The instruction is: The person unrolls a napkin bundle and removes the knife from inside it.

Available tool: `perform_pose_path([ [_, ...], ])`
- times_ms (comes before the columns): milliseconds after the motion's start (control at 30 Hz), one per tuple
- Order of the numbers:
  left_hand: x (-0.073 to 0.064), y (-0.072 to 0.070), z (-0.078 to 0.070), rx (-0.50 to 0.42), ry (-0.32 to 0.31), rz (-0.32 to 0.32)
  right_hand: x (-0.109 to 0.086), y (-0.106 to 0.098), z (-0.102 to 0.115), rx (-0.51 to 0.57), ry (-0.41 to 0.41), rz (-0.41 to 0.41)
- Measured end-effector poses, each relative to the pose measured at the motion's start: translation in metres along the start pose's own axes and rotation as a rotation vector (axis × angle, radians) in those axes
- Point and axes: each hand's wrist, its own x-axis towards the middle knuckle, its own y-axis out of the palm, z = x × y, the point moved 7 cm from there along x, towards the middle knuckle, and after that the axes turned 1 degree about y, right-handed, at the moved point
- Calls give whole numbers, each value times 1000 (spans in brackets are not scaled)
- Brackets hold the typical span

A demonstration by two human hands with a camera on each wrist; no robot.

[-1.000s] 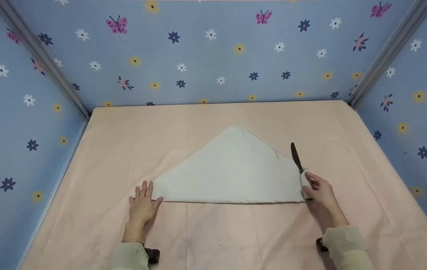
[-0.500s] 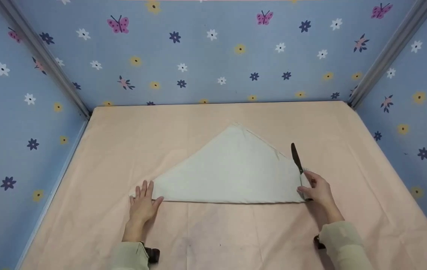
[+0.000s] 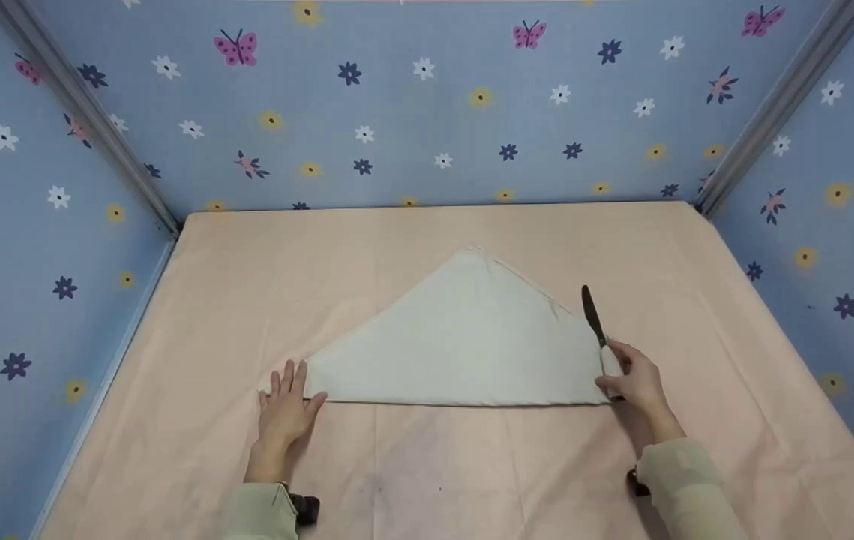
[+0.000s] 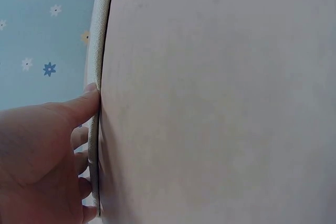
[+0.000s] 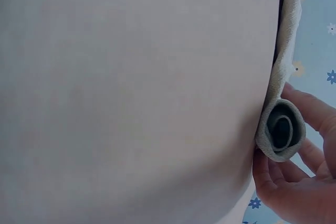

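A pale, whitish-green cloth napkin (image 3: 441,337), folded into a wide triangle, lies on the table with its point away from me. Its right end is wound into a small roll (image 3: 609,361) around a dark table knife (image 3: 591,311), whose blade sticks out at the far end. My right hand (image 3: 642,386) grips this roll between thumb and fingers; the right wrist view shows the spiral end of the roll (image 5: 284,153) from the near side. Fingers spread, my left hand (image 3: 286,412) presses flat on the napkin's left corner. The knife's handle is hidden inside the cloth.
A peach cloth (image 3: 434,465) with faint creases covers the table. Blue panels (image 3: 397,97) printed with flowers and butterflies enclose it at the back and both sides, with grey posts (image 3: 786,105) at the back corners.
My right hand has shifted slightly left, its thumb moving onto the napkin beside the roll, and the roll has turned a little. My left hand stays in place.
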Motion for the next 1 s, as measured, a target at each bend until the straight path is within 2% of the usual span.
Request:
perform_pose_path([
  [533,0,1,1,7,-15,9,0,-2,-1,6,-33,-25],
  [800,0,0,1,10,-1,4,-1,-5,-3,-5,-3,-28],
  [1000,1,0,0,4,-5,17,-2,-9,-3,-21,-9,-42],
])
